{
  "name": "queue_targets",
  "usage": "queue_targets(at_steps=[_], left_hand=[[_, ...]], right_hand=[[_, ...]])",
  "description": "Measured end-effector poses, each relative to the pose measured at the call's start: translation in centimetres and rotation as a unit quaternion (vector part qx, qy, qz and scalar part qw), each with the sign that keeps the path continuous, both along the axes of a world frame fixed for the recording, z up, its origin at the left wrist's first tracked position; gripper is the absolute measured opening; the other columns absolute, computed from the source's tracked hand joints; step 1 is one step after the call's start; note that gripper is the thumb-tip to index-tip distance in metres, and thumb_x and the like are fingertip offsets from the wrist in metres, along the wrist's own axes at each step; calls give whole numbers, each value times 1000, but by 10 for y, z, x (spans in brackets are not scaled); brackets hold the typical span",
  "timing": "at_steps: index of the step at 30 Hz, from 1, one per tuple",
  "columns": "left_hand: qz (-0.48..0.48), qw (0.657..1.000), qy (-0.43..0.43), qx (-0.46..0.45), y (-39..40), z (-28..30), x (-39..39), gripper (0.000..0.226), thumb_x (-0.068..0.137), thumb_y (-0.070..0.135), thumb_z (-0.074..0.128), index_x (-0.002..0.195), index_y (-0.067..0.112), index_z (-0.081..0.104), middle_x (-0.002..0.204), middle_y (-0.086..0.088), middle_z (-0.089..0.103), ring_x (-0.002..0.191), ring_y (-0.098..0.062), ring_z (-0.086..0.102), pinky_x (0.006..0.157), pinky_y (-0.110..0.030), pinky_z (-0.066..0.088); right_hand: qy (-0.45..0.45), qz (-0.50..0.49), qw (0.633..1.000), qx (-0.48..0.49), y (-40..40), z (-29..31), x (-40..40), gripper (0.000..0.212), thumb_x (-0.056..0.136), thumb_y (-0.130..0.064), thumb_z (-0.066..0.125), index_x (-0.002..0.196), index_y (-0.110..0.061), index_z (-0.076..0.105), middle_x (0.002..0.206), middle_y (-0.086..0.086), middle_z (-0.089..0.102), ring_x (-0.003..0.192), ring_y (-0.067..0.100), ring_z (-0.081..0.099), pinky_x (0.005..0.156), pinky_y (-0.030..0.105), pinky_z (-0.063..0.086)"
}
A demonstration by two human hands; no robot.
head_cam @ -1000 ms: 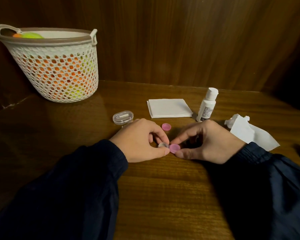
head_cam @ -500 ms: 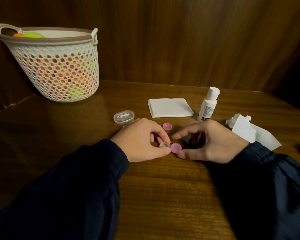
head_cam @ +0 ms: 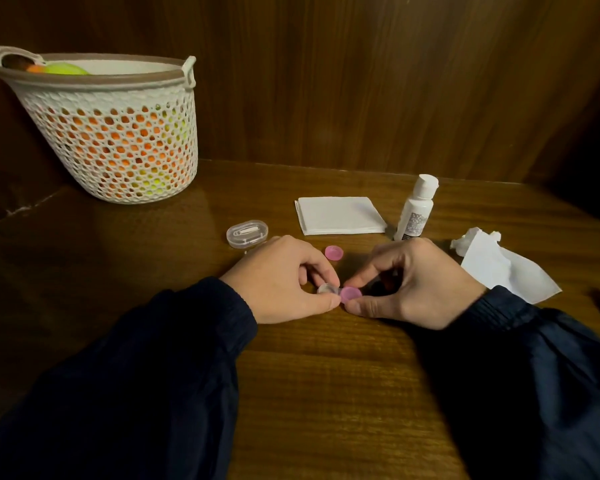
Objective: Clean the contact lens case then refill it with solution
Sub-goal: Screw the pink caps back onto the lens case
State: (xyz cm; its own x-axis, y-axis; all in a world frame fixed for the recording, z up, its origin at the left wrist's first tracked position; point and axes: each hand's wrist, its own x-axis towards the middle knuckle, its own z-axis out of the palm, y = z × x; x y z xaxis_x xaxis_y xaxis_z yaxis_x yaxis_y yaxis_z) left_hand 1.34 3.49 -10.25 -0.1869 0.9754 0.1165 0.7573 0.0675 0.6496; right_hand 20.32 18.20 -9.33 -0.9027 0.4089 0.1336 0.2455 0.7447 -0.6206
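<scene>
The small contact lens case [head_cam: 326,289] sits low on the wooden table between my hands. My left hand [head_cam: 284,278] pinches its clear left well between thumb and forefinger. My right hand [head_cam: 413,282] pinches the pink cap [head_cam: 350,294] on the right well with thumb and forefinger. A second pink cap [head_cam: 334,252] lies loose on the table just behind the hands. The white solution bottle [head_cam: 415,213] stands upright behind my right hand, its cap on.
A folded white tissue [head_cam: 340,215] lies behind the hands, and a crumpled one [head_cam: 499,268] lies to the right. A clear oval box [head_cam: 247,234] sits behind my left hand. A white mesh basket [head_cam: 111,133] of coloured balls stands far left against the wooden wall.
Both hands stay on the case. The fingers of my right hand have shifted slightly around the pink cap; nothing else has moved.
</scene>
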Motion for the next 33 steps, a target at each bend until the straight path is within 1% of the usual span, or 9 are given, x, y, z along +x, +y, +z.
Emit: queue_targets(at_steps=[5,9,13,18,21,22,27,31,33], left_hand=[[-1,1000,-1,-4,1,2,1,11,85,39,84,96,36,81,94,17,73,89,-10,64,82,-46,62],[-1,1000,1,-5,0,3,2,12,85,39,84,97,36,81,95,17,73,90,-9,64,82,-45,62],[5,1000,-5,6,0,2,2,12,85,38,84,96,35,81,96,17,72,89,-8,64,83,-43,62],[0,1000,10,2,0,1,1,11,86,41,82,96,37,79,97,17,71,89,-9,64,82,-46,61],[-2,1000,16,5,0,0,0,11,85,43,82,95,39,78,97,19,70,87,-8,62,81,-46,61],[-5,1000,17,6,1,1,-1,12,85,44,82,96,39,78,97,19,70,87,-8,63,81,-46,61],[-8,1000,25,11,-1,0,-2,26,80,56,82,100,41,77,93,21,72,83,-6,62,78,-43,61],[12,999,12,40,-2,-1,-3,41,71,74,70,93,41,77,91,20,71,79,-10,64,72,-42,61],[29,998,10,56,-1,-1,-2,28,78,64,71,89,39,76,92,18,69,77,-12,64,72,-45,61]], right_hand=[[-16,-12,1000,8,1,0,-1,24,70,-57,91,90,-44,85,91,-25,72,86,2,65,80,31,53],[-16,-18,1000,15,-1,2,0,28,69,-61,89,90,-44,85,90,-26,71,85,2,64,77,33,54],[-30,-17,999,-3,-1,4,-2,25,71,-54,90,93,-42,85,95,-19,74,95,5,67,92,43,59],[-38,-5,999,-3,6,6,0,43,67,-72,80,100,-44,82,105,-21,76,103,3,69,97,41,57],[30,-37,999,-13,15,-1,-2,14,89,-48,79,102,-44,79,103,-28,76,103,-4,68,96,30,55],[39,-47,998,5,18,-3,-4,13,95,-37,77,106,-44,78,105,-28,76,104,-5,66,94,26,54],[8,7,993,120,20,-7,-22,41,104,-18,65,141,-37,66,138,-26,63,119,-20,49,102,8,35],[-9,51,987,154,21,-11,-27,45,106,-8,60,146,-29,64,140,-26,56,118,-36,32,100,-3,19],[-17,57,984,166,24,-11,-26,44,106,-10,61,145,-29,65,141,-24,59,116,-34,33,97,-4,19]])
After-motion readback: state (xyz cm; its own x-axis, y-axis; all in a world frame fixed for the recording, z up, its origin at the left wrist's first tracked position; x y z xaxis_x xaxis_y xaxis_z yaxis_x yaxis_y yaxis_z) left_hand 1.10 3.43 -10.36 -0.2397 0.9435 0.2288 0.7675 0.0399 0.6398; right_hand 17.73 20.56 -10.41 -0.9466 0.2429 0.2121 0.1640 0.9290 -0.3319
